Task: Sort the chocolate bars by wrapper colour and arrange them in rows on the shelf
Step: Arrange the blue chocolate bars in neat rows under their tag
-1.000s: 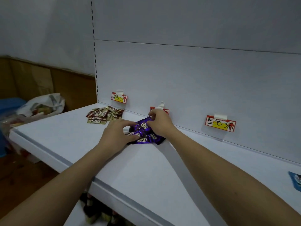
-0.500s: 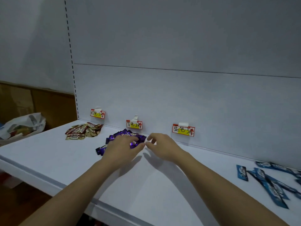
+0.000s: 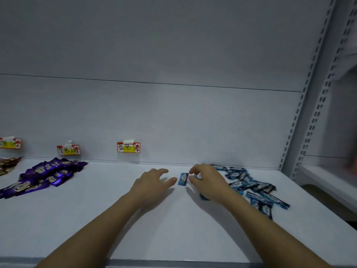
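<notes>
On the white shelf (image 3: 173,229) a single blue-wrapped bar (image 3: 183,178) lies between my two hands. My left hand (image 3: 152,182) hovers just left of it, fingers stretched and relaxed, holding nothing. My right hand (image 3: 207,180) is just right of it, fingers curved over the shelf, fingertips near the bar; no grip shows. A loose heap of blue bars (image 3: 249,186) spreads to the right of that hand. A pile of purple bars (image 3: 44,176) lies at the left, and brown-gold bars (image 3: 7,165) sit at the far left edge.
Three red-and-yellow paper labels are taped to the back panel: one (image 3: 128,147) behind the bare middle of the shelf, one (image 3: 68,149) above the purple pile, one (image 3: 10,143) at far left. A slotted upright (image 3: 301,120) bounds the shelf on the right.
Both hands left the purple pile and moved right to the blue bars. My view swung right, so the purple pile now lies at the left.
</notes>
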Motion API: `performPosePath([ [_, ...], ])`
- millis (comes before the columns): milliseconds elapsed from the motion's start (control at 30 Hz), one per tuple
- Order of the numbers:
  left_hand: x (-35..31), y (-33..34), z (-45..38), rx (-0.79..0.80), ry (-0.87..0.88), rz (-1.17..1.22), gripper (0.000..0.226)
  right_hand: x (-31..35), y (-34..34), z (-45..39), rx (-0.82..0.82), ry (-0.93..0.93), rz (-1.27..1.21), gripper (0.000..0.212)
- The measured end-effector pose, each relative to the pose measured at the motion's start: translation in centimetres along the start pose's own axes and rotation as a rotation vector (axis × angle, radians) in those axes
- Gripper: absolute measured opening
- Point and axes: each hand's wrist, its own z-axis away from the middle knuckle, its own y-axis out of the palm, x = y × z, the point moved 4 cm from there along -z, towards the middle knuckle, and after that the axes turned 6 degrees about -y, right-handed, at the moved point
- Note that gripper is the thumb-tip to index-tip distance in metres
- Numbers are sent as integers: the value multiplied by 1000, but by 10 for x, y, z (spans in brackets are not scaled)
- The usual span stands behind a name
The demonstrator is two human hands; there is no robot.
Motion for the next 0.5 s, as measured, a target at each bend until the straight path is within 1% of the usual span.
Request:
performPosePath([
  [100,-36,30,-6,88,65,-49,79,-52,-26,23,-27,130,126,38],
  [200,-62,55,-10,180,105,-142,98,-100,-45,49,-18,359,255,52],
  [300,-78,75,-17,234,143,-245,107,-134,-45,70,11,555,254,66],
  [367,-85,83,-22,236,161,-290,108,-139,-36,69,43,576,241,74],
  [500,-93,90,-34,234,196,-326,111,-120,-14,36,45,475,204,77],
])
